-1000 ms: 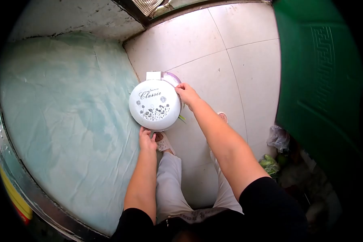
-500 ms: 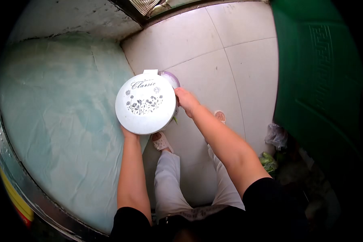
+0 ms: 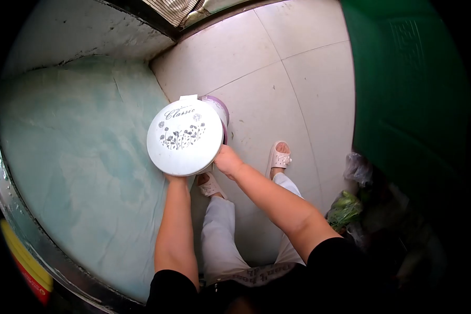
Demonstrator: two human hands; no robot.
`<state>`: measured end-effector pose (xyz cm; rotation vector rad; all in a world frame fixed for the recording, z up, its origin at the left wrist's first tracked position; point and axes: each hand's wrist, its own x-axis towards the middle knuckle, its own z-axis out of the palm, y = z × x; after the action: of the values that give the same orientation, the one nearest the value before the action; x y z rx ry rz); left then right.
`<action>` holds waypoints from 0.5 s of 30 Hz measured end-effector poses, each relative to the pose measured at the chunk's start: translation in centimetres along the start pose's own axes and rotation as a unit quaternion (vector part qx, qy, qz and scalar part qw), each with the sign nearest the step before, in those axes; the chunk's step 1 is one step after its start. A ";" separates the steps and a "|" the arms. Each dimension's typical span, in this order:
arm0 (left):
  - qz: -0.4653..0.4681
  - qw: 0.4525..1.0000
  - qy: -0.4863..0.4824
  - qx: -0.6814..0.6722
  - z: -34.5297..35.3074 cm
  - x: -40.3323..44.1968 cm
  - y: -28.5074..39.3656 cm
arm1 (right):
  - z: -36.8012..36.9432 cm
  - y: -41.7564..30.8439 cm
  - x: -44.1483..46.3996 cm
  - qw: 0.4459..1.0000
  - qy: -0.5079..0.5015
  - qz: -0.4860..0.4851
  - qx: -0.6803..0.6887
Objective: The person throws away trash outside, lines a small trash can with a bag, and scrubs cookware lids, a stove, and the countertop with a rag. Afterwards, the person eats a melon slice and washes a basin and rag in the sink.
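Head view shows the lid (image 3: 184,137) covering most of the bin (image 3: 220,108), whether raised or seated unclear, left hand (image 3: 175,179) and right hand (image 3: 227,161) at the lid's near edge, their grip hidden and untellable.

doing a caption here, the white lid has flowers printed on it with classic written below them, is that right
Not quite: in the head view, the word Classic is written above the flowers, not below them. The lid is white with printed flowers.
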<state>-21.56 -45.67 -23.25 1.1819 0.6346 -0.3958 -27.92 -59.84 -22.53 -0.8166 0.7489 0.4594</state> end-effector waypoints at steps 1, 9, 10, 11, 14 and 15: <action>0.072 0.989 -0.001 0.128 0.0 -0.6 -0.2 | 0.5 0.0 -0.3 0.999 0.027 -0.019 -0.002; -0.243 0.927 0.210 0.190 -4.5 -0.5 -2.4 | 0.5 0.1 0.7 0.987 0.060 -0.111 -0.097; -0.256 0.922 0.227 0.180 -5.3 -0.5 -2.6 | 0.4 -0.2 0.6 0.986 0.057 -0.112 -0.113; -0.257 0.921 0.230 0.181 -6.0 -0.3 -2.8 | 0.5 -0.4 0.6 0.984 0.054 -0.113 -0.130; -0.239 0.912 0.280 0.183 -4.6 -1.1 -2.4 | 0.9 -1.0 0.3 0.983 0.081 -0.134 -0.100; -0.184 0.930 0.274 0.161 -2.4 -2.6 -1.3 | 0.8 -1.0 0.3 0.983 0.081 -0.134 -0.100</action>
<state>-24.86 -43.92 -23.09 1.5056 1.3295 -0.5001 -26.78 -59.77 -21.86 -1.1368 0.7361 0.2304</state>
